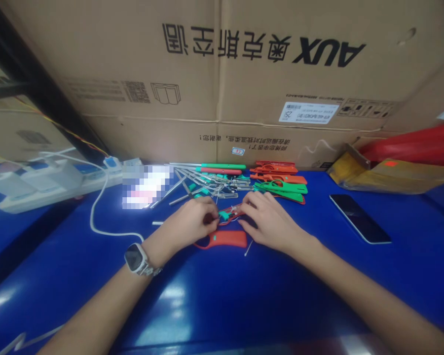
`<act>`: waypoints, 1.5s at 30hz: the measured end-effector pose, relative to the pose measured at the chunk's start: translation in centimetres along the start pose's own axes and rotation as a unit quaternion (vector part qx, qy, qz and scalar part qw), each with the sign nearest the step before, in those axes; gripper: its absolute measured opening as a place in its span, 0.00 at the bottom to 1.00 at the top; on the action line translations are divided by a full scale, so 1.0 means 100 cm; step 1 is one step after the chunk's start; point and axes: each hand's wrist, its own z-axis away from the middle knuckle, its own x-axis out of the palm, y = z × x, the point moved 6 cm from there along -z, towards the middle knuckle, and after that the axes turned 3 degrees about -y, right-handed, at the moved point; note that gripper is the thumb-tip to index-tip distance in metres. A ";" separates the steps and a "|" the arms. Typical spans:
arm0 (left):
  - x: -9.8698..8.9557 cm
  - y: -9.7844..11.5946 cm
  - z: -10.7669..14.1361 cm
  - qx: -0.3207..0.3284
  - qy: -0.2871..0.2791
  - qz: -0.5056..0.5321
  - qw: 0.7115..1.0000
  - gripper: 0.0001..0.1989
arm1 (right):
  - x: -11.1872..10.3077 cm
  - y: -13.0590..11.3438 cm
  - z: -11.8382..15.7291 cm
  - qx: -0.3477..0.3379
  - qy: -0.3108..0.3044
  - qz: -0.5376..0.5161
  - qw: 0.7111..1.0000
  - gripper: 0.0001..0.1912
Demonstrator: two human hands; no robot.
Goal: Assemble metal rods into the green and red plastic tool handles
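An opened orange-red half of a long-necked lighter handle [235, 213] lies between my hands with a teal part [225, 216] inside it. At its left end, my left hand [196, 219] has thumb and fingertips closed around the edge beside the teal part. My right hand [268, 217] grips the other end with bent fingers. Just below, on the blue table, rests another orange handle half [227, 239], with a thin metal pin [248, 248] to its right. Behind my hands is a heap of metal tubes and clear inner parts [222, 187]. My fingers hide some of the held piece.
Orange handle shells [277, 172] and green ones [286, 187] are piled at the back right. A dark phone [358, 219] lies right of my hand; a bright blurred screen [146, 187] stands left. A white power strip [40, 192] trails a cable [92, 217]. Large cardboard boxes [192, 108] block the back.
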 end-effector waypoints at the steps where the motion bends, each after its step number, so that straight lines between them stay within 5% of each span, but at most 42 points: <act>1: 0.000 -0.001 0.000 0.000 -0.002 0.001 1.000 0.05 | 0.001 -0.001 -0.003 -0.011 -0.022 0.002 1.000 0.08; 9: -0.004 -0.007 0.002 -0.029 0.004 0.013 0.999 0.06 | 0.008 -0.003 -0.014 -0.040 -0.120 0.020 0.992 0.09; 20: -0.008 -0.006 0.002 0.001 0.033 0.026 0.999 0.04 | 0.004 -0.008 -0.018 -0.103 -0.077 -0.016 0.992 0.09; 26: -0.011 -0.009 0.002 -0.014 0.018 0.060 0.998 0.06 | -0.003 0.001 -0.016 -0.063 -0.029 -0.105 0.992 0.08; 34: -0.008 -0.017 0.003 -0.032 0.025 0.097 0.994 0.06 | 0.013 0.013 -0.022 0.000 -0.007 -0.168 0.986 0.05; 45: -0.006 -0.006 0.001 -0.016 0.030 0.026 0.999 0.08 | 0.020 0.016 -0.026 0.037 0.048 -0.220 0.974 0.06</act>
